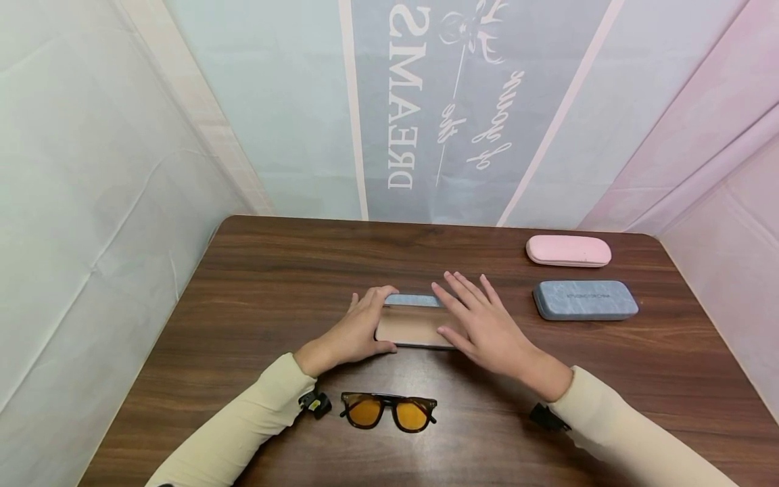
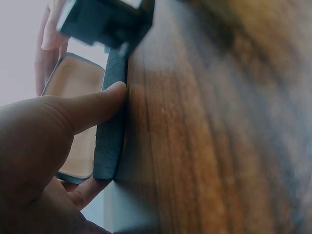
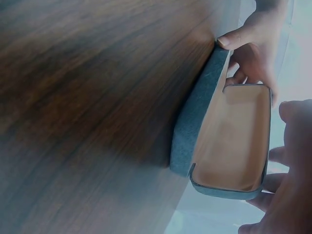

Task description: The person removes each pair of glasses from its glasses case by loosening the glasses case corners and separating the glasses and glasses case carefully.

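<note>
A blue glasses case [image 1: 414, 326] stands open on the table, its beige lining showing and its lid [image 3: 234, 141] raised at the back. My left hand [image 1: 359, 323] grips the case's left end, with the thumb [image 2: 97, 105] on the front wall and fingers round the back. At the other end, my right hand [image 1: 489, 338] has its fingers spread and mostly straight, close by the raised lid. Sunglasses [image 1: 388, 412] with orange lenses and a dark frame lie in front of the case, nearer to me.
To the right are a closed blue glasses case [image 1: 584, 300] with lettering on top and, behind it, a closed pink glasses case [image 1: 569, 250]. The brown wooden table [image 1: 274, 270] ends at a printed cloth backdrop [image 1: 304, 135].
</note>
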Demonstrator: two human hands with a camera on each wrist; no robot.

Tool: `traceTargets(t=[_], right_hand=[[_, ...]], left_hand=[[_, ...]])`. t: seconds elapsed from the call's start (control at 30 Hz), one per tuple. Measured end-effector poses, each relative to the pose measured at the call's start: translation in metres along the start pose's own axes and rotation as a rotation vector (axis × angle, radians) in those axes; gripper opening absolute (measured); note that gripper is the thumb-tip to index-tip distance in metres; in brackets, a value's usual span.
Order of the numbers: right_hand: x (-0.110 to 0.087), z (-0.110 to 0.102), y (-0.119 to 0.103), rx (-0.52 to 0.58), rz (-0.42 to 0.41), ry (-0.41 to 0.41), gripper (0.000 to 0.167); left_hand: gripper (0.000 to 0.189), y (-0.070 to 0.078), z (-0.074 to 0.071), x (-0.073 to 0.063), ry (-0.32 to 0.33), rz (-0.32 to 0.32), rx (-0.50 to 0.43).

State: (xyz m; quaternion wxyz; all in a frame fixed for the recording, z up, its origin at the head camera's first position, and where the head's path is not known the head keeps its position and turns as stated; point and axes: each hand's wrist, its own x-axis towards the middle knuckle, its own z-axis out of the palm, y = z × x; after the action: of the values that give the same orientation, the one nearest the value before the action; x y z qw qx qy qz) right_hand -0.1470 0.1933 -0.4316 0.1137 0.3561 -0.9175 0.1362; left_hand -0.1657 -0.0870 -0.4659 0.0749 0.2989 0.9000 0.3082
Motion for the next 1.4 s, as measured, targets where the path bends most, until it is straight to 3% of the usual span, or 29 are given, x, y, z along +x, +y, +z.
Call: traceTargets(t=[0.2,0.5,1.07,1.4], right_hand=[[0.0005,0.0005,0.0009,0.038,0.070,-0.049,0.076],[0.0012,0.0012,-0.0009,0.162,0.187,-0.083,0.067],[0.0030,0.0023,0.0006,0.533,0.430,0.026,0.041],[0.0009,0.0062,0.0024,0.592,0.536,-0.018,0.043]], left_hand=[[0.097,-0.0004,0.0006,0.0001,0.000,-0.003,-0.002],[0.097,-0.0010,0.0011,0.0001,-0.004,-0.009,0.000],[0.096,-0.0007,0.0008,-0.0004,-0.007,-0.004,-0.005],[0.097,-0.0011,0.0008,0.0003,-0.011,0.002,0.010]])
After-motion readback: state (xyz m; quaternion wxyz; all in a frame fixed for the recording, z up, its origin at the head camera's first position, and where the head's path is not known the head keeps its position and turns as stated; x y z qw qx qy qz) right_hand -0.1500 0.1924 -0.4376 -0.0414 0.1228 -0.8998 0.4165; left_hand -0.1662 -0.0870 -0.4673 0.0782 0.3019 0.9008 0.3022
